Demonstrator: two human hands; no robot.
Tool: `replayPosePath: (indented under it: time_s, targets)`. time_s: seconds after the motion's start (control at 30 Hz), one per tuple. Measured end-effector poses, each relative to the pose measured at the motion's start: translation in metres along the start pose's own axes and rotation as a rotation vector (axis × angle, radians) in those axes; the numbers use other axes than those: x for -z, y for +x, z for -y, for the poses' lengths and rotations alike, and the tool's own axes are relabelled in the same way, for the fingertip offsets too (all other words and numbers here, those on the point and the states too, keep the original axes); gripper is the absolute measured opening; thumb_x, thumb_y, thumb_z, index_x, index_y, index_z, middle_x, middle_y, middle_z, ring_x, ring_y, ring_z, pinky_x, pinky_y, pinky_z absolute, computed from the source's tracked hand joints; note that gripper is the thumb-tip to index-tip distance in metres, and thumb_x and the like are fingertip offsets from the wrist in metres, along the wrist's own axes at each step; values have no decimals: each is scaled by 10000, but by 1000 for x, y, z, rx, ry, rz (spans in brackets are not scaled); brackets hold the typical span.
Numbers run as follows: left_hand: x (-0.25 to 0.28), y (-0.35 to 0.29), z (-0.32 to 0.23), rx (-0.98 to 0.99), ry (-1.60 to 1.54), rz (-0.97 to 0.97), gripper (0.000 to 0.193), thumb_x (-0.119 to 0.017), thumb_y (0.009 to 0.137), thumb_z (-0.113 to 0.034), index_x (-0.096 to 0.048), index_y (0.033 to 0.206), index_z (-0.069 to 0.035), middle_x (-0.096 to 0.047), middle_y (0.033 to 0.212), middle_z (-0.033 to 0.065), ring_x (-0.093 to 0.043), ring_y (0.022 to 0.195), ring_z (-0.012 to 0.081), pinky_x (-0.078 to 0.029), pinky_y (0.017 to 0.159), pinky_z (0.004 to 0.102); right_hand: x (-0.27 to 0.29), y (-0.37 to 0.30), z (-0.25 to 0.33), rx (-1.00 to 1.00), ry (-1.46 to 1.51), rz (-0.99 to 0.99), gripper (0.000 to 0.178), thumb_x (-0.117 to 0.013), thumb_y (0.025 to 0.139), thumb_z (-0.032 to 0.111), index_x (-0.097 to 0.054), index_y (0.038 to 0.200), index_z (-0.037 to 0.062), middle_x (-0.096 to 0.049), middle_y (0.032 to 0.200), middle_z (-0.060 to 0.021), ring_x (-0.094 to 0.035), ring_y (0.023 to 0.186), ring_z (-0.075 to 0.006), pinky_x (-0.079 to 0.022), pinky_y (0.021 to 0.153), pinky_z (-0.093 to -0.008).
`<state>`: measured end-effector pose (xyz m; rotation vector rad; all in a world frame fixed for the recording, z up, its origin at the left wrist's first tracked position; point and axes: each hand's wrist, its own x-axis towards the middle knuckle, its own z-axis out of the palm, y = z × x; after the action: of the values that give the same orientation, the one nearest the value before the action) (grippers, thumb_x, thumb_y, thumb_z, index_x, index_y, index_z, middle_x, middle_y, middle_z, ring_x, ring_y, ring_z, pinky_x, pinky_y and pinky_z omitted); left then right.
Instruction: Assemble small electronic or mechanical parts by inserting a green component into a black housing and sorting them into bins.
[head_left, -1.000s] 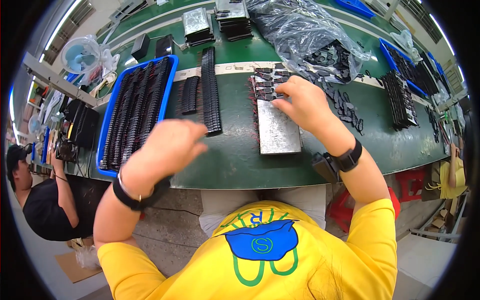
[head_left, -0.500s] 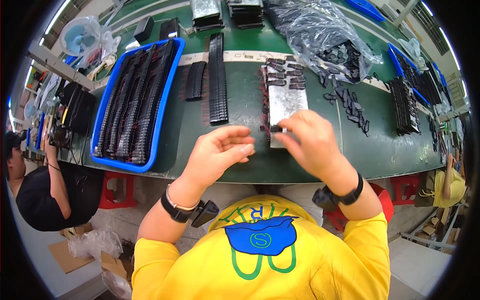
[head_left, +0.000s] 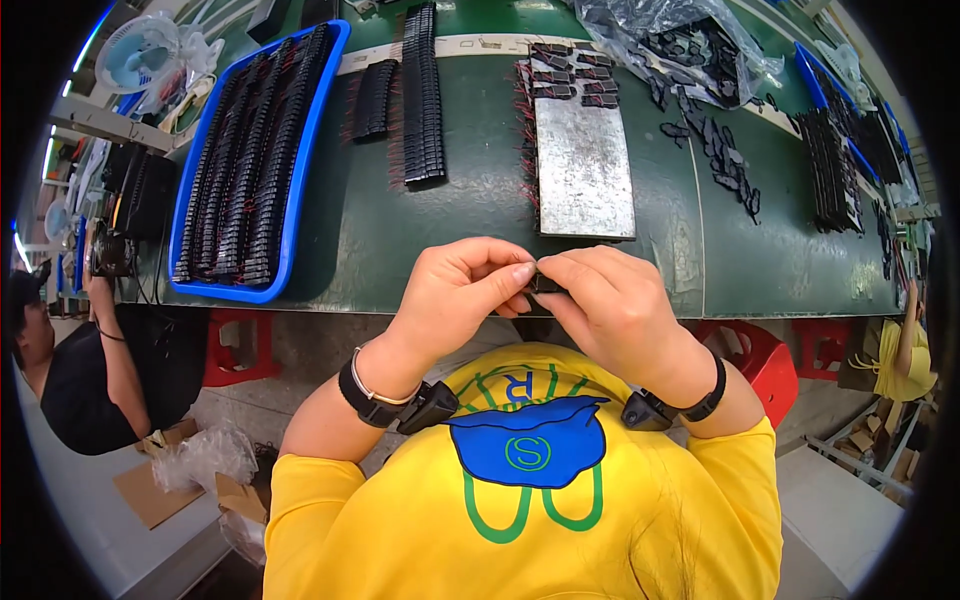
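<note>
A: Two hands, item one. Left hand (head_left: pixel 455 295) and right hand (head_left: pixel 615 305) meet at the near edge of the green surface (head_left: pixel 420 240), above the yellow shirt (head_left: pixel 520 500).

B: Fingers?

A: Both sets pinched shut, tips together, on one small black part (head_left: pixel 545 284). The part sits between the two hands, mostly covered; its shape cannot be told.

B: Wrists?

A: Dark band on each, a black clip-like device attached.

B: Item two, directly beyond the hands?

A: Grey metal plate (head_left: pixel 585 170), flat on the surface, apart from the hands. Small black parts with red wires line its left edge and far end.

B: To the left?

A: Blue tray (head_left: pixel 300 180), filled with long rows of black parts. Between tray and plate, a long black strip (head_left: pixel 422 95) and a shorter one (head_left: pixel 372 98).

B: To the right?

A: Loose black pieces (head_left: pixel 725 160) scattered; a clear plastic bag (head_left: pixel 680 35) further back holding more; stacked black rows (head_left: pixel 835 170) near the right rim.

B: Other persons?

A: One in a black shirt (head_left: pixel 75 390) at lower left, seated below the surface.
</note>
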<state>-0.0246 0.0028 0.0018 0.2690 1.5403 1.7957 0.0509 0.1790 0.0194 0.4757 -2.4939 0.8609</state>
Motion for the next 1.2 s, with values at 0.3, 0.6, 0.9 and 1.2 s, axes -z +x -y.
replayPosePath:
  time_s: [0.3,0.6,0.9,1.2]
  targets:
    - [-3,-14,5,-321,277,26,123,-636,848,12,-667,967,15,-662,1004,97,-638,878,133,-521,730,225,1,-12,-1,-71,69,-16,333,-759,635,11,-633,943,-6,-641,797,-126,-626,687,-286,-503,587,-350]
    - [3,-13,2,-626,573,127,124,-632,837,40,-670,953,19,-645,1080,138,-636,917,158,-522,759,232,-1,-16,-2,-36,150,-60,317,-774,622,15,-661,917,8,-632,772,-110,-613,646,-255,-485,543,-321]
    - [2,-16,9,-309,79,49,140,-593,879,0,-644,1009,6,-654,1030,146,-655,792,151,-537,657,229,-2,-17,-5,105,129,-108,308,-761,619,-11,-663,910,16,-620,756,-83,-588,594,-220,-453,492,-300]
    - [1,-15,7,-23,-62,84,162,-583,899,-57,-630,1027,29,-670,903,118,-647,716,134,-529,594,235,-1,-20,-7,151,92,-114,299,-743,625,-27,-655,908,8,-612,768,-91,-585,593,-226,-452,493,-297]
